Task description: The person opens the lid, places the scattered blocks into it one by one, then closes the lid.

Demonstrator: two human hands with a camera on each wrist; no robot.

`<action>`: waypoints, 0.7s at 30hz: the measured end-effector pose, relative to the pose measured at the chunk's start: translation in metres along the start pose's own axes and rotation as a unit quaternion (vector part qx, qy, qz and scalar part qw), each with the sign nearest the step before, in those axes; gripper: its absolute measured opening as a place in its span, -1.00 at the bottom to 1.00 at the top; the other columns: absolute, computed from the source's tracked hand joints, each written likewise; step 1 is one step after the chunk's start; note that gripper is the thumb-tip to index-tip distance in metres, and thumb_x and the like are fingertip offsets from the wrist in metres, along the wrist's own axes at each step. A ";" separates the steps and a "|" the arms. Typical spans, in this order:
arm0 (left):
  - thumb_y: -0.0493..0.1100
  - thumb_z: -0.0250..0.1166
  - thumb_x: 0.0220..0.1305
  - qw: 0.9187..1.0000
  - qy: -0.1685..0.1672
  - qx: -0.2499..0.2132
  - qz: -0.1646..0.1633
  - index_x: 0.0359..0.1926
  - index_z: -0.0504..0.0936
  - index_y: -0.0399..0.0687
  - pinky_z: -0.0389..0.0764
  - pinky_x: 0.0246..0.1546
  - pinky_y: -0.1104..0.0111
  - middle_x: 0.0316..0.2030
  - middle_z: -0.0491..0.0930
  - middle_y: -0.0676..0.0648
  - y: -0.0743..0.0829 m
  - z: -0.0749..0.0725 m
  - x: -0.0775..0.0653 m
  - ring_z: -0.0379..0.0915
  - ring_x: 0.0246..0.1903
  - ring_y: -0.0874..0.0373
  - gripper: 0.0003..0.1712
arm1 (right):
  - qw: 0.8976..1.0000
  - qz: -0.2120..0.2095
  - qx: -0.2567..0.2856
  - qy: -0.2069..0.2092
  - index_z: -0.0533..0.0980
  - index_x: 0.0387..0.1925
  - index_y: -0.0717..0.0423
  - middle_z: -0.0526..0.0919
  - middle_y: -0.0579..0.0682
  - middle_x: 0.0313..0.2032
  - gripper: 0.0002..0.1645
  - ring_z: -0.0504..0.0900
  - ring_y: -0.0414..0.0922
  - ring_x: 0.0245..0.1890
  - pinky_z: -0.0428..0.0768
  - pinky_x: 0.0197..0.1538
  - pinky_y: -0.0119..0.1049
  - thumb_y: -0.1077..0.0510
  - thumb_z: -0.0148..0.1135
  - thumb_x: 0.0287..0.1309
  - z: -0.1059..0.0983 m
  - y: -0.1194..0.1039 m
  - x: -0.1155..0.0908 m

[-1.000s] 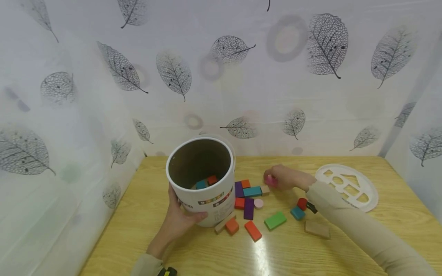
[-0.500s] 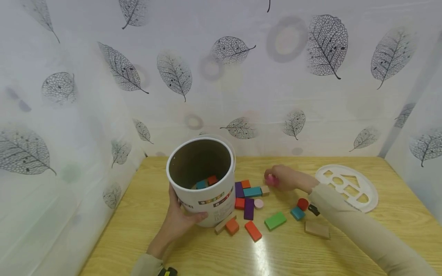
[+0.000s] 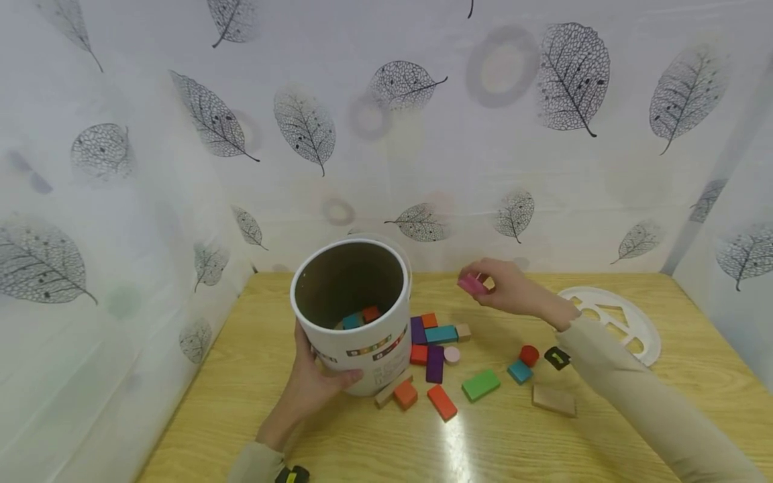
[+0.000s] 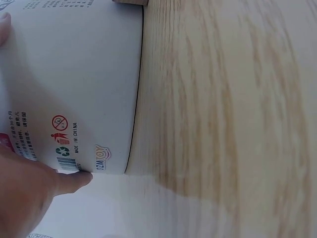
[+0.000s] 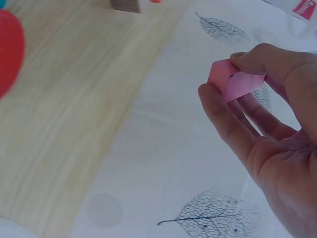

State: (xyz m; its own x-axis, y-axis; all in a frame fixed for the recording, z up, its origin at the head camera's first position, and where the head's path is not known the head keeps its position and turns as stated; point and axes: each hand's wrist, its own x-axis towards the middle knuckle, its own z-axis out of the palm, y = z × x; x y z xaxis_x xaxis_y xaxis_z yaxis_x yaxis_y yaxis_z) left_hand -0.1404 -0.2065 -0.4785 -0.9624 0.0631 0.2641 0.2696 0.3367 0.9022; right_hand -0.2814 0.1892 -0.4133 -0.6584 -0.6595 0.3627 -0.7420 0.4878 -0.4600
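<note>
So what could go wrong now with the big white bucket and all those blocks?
The pink block might slip, since the right hand pinches it by the fingertips above the table. If the left hand shifts the white bucket, it could push the orange block by its base. The round red block might get knocked: the dark wrist device looks close to it.

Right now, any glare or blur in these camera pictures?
Head view: a bright glare streak on the table in front of the long red block; left wrist view: MADE IN CHINA on the bucket is legible; right wrist view: the table's grain looks soft, the pink block crisper.
</note>
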 end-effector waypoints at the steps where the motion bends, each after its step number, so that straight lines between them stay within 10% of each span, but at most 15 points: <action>1: -0.12 0.70 -0.10 1.000 0.000 0.000 0.000 0.59 -0.44 0.53 0.00 0.48 -0.41 0.60 -0.06 0.03 0.000 0.000 0.000 -0.08 0.58 -0.14 0.64 | 1.000 -0.004 0.004 0.009 0.61 0.03 0.21 0.72 0.12 -0.13 -0.48 0.69 -0.01 -0.20 0.76 -0.31 -0.37 0.51 0.42 -0.03 -0.003 -0.002 0.001; 21: -0.12 0.69 -0.10 1.000 -0.001 0.001 -0.006 0.60 -0.44 0.52 -0.03 0.47 -0.43 0.61 -0.08 -0.02 0.001 0.001 -0.001 -0.11 0.59 -0.18 0.63 | 0.998 -0.049 0.000 0.044 0.62 0.09 0.16 0.71 0.08 -0.04 -0.46 0.70 0.01 -0.06 0.81 -0.23 -0.29 0.50 0.39 0.04 -0.036 -0.051 0.021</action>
State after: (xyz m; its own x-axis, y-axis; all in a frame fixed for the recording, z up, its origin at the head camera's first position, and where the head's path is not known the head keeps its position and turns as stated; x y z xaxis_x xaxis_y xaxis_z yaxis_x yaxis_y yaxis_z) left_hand -0.1396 -0.2057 -0.4780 -0.9657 0.0611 0.2525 0.2579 0.3393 0.9046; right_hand -0.2618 0.1711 -0.3528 -0.5913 -0.6516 0.4751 -0.8032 0.4233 -0.4191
